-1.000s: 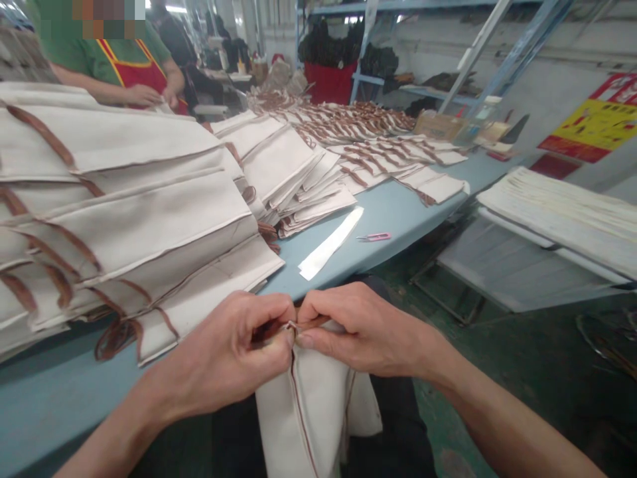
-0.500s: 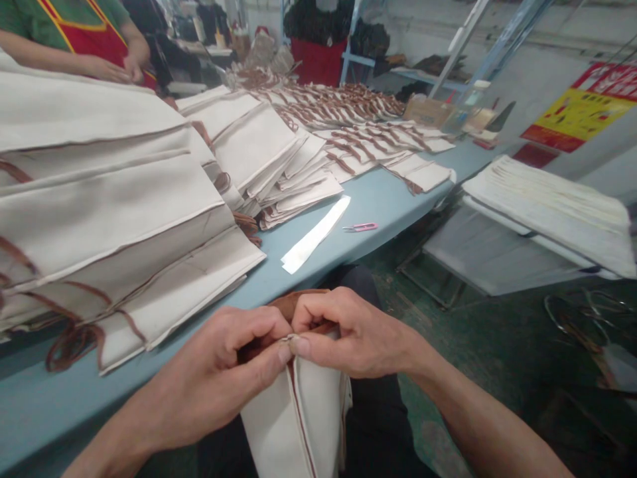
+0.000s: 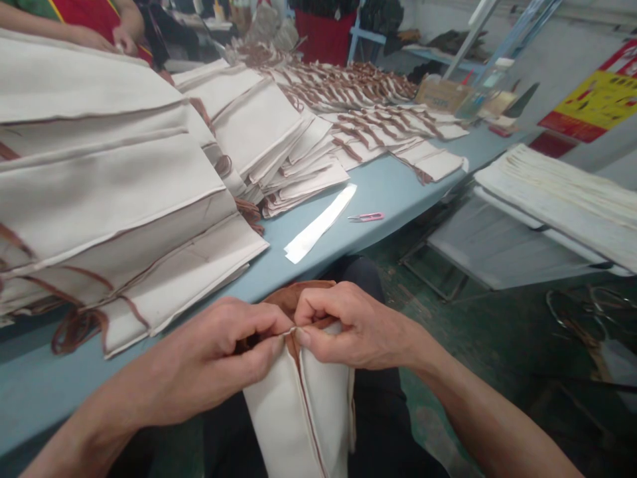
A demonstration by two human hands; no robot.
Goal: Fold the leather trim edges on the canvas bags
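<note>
A white bag [image 3: 276,418] with a brown inner side [image 3: 286,295] rests upright over my lap, a brown-edged seam running down its front. My left hand [image 3: 233,348] pinches the top edge of the bag left of the seam, thumb in front and fingers bent behind. Close against it, my right hand [image 3: 355,325] pinches the same edge just right of the seam. The thumbs are slightly apart, and brown material shows in the narrow gap below them. My fingertips hide part of the rim.
Pink-handled thread snips [image 3: 367,217] and a white strip [image 3: 321,224] lie on the blue table [image 3: 383,182]. Stacked white pieces with brown straps [image 3: 109,192] fill its left side. A co-worker's hand [image 3: 125,41] is at the upper left. A rack of white sheets [image 3: 567,192] stands right.
The view has tipped down a little, so the table sits higher. My thumbs have moved slightly apart and the seam gap at the bag's top shows more brown.
</note>
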